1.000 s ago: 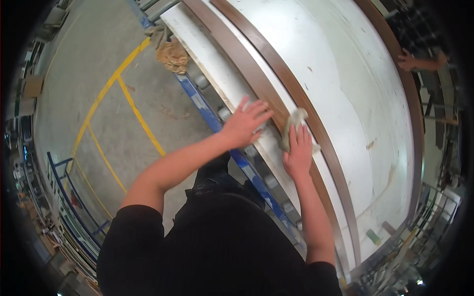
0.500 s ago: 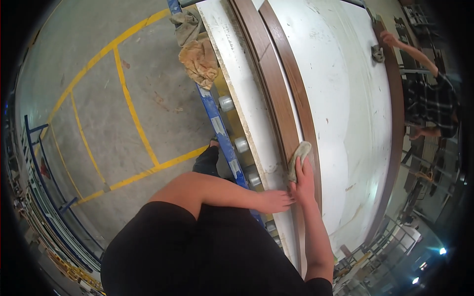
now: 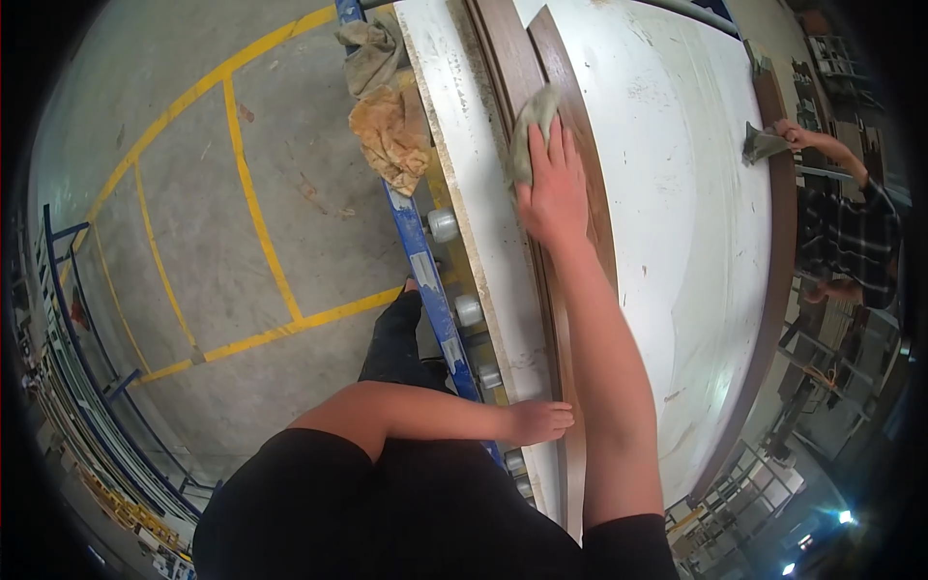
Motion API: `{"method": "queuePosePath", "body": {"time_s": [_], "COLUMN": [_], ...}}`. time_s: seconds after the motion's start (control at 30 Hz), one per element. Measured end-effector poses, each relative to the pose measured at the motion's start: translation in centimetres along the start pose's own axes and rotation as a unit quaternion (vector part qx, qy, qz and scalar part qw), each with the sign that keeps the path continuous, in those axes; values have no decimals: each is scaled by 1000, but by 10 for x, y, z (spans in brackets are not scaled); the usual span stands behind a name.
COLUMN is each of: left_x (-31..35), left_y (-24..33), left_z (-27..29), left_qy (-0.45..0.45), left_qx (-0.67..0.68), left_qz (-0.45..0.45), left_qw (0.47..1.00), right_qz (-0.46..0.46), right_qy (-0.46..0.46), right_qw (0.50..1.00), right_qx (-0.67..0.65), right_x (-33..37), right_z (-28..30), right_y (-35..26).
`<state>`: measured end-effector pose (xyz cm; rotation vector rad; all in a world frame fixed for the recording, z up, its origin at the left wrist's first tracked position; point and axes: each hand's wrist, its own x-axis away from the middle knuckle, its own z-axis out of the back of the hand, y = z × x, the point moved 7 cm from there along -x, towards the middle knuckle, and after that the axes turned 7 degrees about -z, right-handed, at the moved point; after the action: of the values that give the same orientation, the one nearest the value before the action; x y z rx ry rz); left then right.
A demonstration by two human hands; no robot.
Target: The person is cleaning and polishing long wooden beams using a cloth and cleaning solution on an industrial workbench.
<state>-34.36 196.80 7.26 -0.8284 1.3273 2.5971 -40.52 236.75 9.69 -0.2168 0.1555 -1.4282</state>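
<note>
Rags (image 3: 387, 116), one grey and one tan, hang crumpled over the blue roller frame (image 3: 425, 261) at the left, lying unused. Next to them, the left hand (image 3: 536, 422) rests flat on the near edge of the white desk (image 3: 677, 242), fingers spread loose and holding nothing. Further right and farther along, the right hand (image 3: 553, 193) presses a grey-green cloth (image 3: 530, 135) onto the dark brown wooden strip (image 3: 580, 193) that runs the length of the desk; its fingers lie over the cloth, pinning it rather than clenching it. Judging by the hand's place, the strip nearer the body may already be wiped, while the short stretch beyond the cloth looks left to do. At the far right, another person's hand (image 3: 797, 135) works a cloth on a second brown strip (image 3: 778, 290).
</note>
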Motion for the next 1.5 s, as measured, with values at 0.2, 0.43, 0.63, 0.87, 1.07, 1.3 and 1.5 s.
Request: {"method": "queuePosePath", "body": {"time_s": [0.2,0.43,0.63,0.87,1.07,1.3,1.5], "left_x": [13,7,-1,0,12,16,-2], "left_y": [-3,-4,-4,23,24,-15,-38], "left_z": [-6,-11,12,31,73,141,142], "left_qy": [30,3,39,-30,-50,88,36], "left_qx": [-40,47,45,-40,-65,-392,-382], "left_qz": [-34,15,42,17,227,303,288], "left_qw": [998,999,997,999,970,864,877], "right_qz": [-57,-42,-38,-91,-161,-282,-412], "right_qy": [-64,-11,-10,-97,-104,-29,-8], "right_qw": [996,998,997,983,977,955,911], "right_qx": [-9,-39,-66,-127,-88,-88,-14], "right_x": [137,50,85,348,512,728,911], "right_z": [-5,3,4,27,29,34,21], "right_y": [23,9,30,87,132,175,203]}}
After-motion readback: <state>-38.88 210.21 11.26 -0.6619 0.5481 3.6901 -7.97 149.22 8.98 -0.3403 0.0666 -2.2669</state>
